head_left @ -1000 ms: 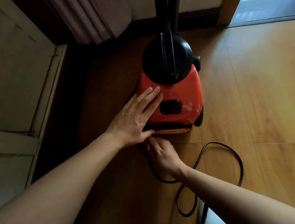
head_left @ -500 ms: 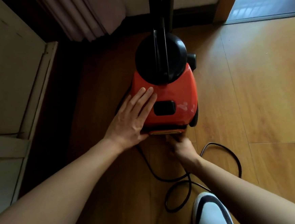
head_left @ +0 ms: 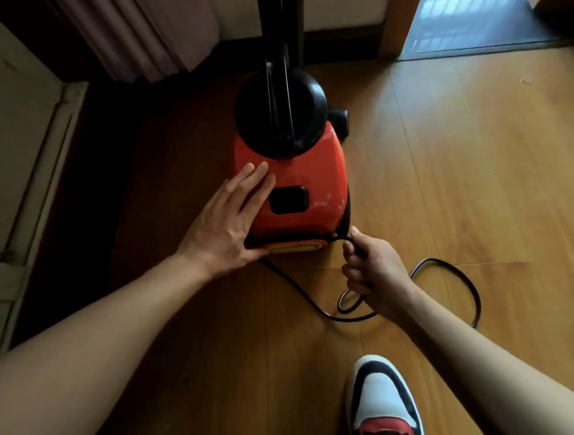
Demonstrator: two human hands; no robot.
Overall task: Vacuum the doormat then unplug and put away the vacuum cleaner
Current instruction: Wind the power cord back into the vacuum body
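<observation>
Nearest, at the bottom edge: a shoe (head_left: 382, 402) with a white toe, dark trim and red tongue, planted on the wooden floor (head_left: 481, 167) of smooth, warm-brown boards with thin seams.

Just beyond it, the right hand (head_left: 374, 272), fingers (head_left: 351, 267) curled round a thin black cord (head_left: 436, 259), thumb and forefinger pinching it close to the machine's rear right corner. Slack rubbery loops of that cord on the boards, one to the right of the wrist, another curving beneath the fist toward the left. Plug end possibly hidden inside the fist; hard to tell.

Left of that, the left hand (head_left: 224, 229) laid flat on the vacuum cleaner (head_left: 309, 167), fingers (head_left: 252, 182) straight and pressed close together on the glossy top, thumb down at the rear edge.

Vacuum cleaner standing on the floor in the middle, between both forearms: boxy red plastic shell with rounded corners, a black rectangular button (head_left: 289, 200) set into the top, a pale strip (head_left: 295, 247) along the near bottom edge, a rounded black dome (head_left: 305, 113) at the far end crossed by an upright handle.

Farther back, a dark post (head_left: 279, 12) rising against a pale wall. To the left, a pleated curtain (head_left: 147, 29) and a light panelled cabinet (head_left: 8, 136); deep shadow between cabinet and machine. Far right, an open doorway (head_left: 488, 2) with bright tiles outside.
</observation>
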